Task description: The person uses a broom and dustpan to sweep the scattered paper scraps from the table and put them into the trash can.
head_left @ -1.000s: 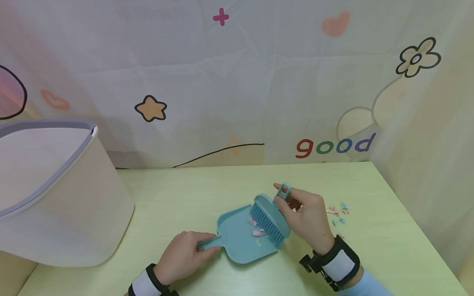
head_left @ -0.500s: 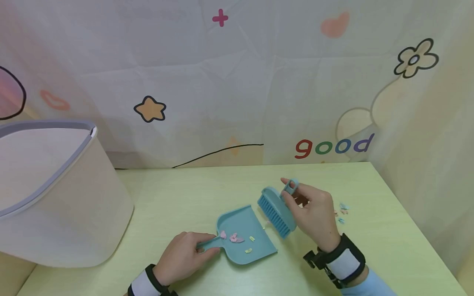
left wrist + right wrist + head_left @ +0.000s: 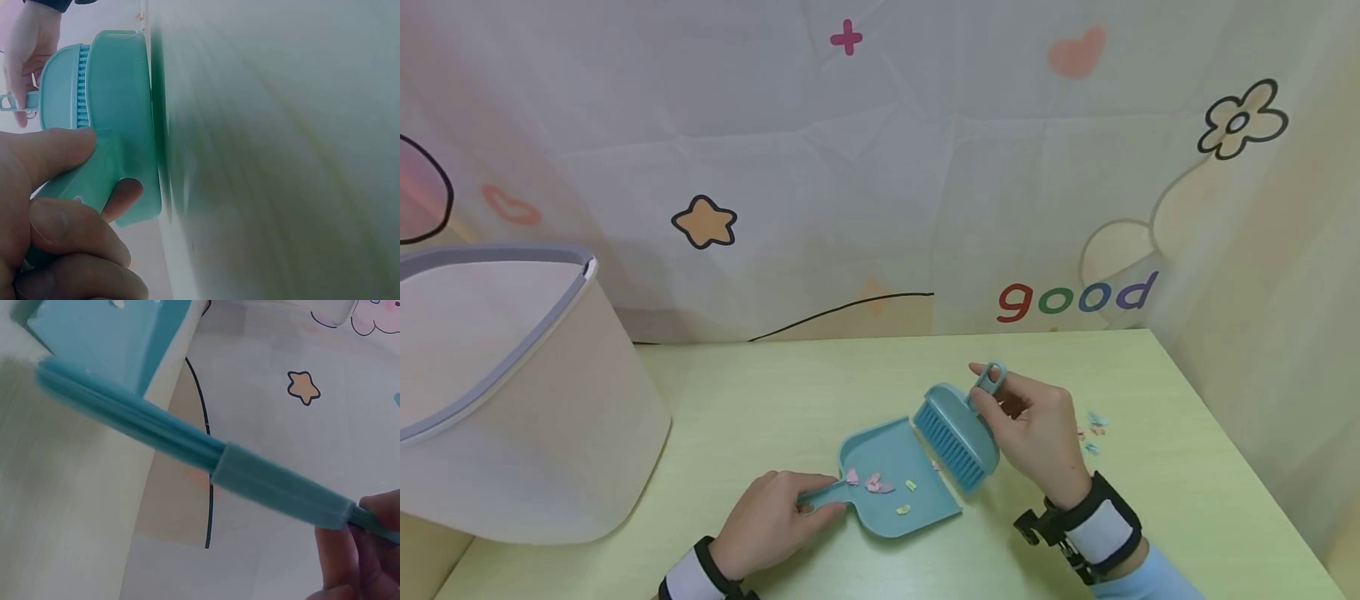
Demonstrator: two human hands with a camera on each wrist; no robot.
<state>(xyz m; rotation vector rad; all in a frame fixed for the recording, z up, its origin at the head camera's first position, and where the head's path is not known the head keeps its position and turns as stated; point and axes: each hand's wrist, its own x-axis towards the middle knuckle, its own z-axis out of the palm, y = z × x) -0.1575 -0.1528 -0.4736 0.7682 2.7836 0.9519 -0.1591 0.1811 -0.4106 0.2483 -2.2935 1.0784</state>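
A blue dustpan (image 3: 887,450) lies on the table with pink scraps (image 3: 874,482) and yellow scraps (image 3: 903,509) in it. My left hand (image 3: 775,521) pinches its handle; the left wrist view shows the thumb (image 3: 56,150) on top of the handle. My right hand (image 3: 1033,433) grips the handle of a blue brush (image 3: 958,433), held tilted with its bristles at the pan's open right edge. A small pink scrap (image 3: 936,466) lies by that edge. In the right wrist view the brush (image 3: 156,428) appears side-on.
On the left stands a large white bin (image 3: 550,417) with a grey-purple rim. Several blue and pink scraps (image 3: 1096,423) lie on the table (image 3: 1187,467) to the right of my right hand. A printed cloth (image 3: 880,167) hangs behind the table.
The brush first lifted away rightward from over the pan, then came slightly back left and lower toward its edge. Pink scraps now sit nearer the pan's handle. My left hand has stayed put.
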